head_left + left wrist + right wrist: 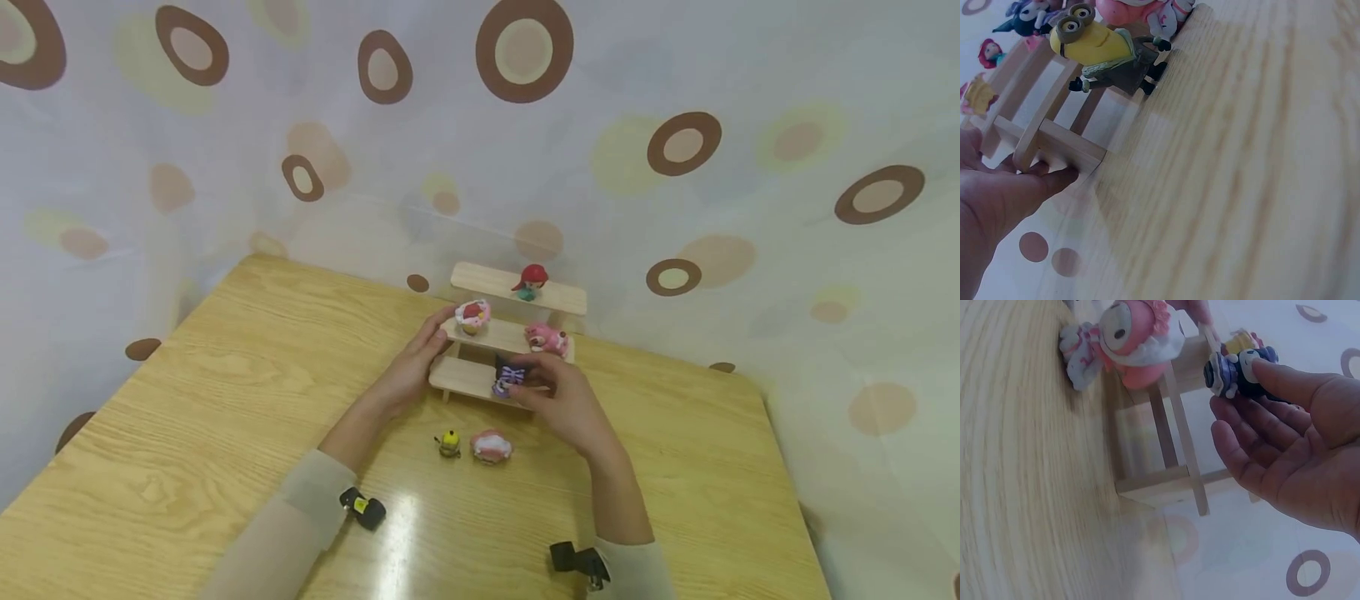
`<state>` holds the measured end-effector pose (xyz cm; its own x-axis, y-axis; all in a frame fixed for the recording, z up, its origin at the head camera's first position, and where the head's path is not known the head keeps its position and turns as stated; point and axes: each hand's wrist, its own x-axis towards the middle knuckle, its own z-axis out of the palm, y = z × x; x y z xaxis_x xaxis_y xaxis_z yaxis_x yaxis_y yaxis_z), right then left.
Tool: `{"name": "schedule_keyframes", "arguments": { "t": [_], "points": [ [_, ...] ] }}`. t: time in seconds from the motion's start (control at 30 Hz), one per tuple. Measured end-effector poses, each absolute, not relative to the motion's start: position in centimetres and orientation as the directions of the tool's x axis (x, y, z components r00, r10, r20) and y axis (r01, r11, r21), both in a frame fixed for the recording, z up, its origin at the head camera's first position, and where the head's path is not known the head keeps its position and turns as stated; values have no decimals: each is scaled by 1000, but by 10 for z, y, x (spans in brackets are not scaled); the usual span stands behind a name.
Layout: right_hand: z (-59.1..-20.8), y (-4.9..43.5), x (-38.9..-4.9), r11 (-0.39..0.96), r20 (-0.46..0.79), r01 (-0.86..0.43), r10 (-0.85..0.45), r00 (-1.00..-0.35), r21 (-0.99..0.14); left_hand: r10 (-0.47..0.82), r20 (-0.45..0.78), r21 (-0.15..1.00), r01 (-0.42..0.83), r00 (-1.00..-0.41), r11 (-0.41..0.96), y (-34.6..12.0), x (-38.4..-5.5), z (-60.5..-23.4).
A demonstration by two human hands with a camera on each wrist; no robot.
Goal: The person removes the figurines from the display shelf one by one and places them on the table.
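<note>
Right wrist: my right hand [1313, 440] pinches a small black-and-purple figurine [1229, 372] between thumb and fingers; my left hand [408, 368] grips the pale wooden stepped rack [468, 379] alongside. Likely light, stiff; best held by the torso.

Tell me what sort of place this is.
Probably an indoor display or filming corner, though I can't be sure. Signs: a wood-grain table, a circle-patterned backdrop behind it, and a three-tier wooden shelf bearing a red-haired mermaid figurine.

And there's the pale wall [465, 142], brown-ringed spots [525, 50] everywhere, rising behind a wood-grain table [262, 358] where bright glare [397, 542] gleams!
</note>
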<state>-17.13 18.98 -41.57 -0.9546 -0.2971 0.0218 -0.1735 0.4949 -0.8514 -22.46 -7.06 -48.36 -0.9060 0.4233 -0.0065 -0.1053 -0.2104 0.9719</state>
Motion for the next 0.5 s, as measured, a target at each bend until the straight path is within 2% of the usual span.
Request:
{"name": "schedule_keyframes", "arguments": {
  "t": [0.27, 0.5],
  "points": [
    [-409, 210, -169, 460, 25, -206, -370, -929, -864, 430, 5, 969, -102, -903, -224, -72, -225, -482],
    [-411, 234, -164, 487, -7, -225, -430, -903, -844, 451, 5, 967, -111, -893, -231, -72, -225, -484]
  ]
}}
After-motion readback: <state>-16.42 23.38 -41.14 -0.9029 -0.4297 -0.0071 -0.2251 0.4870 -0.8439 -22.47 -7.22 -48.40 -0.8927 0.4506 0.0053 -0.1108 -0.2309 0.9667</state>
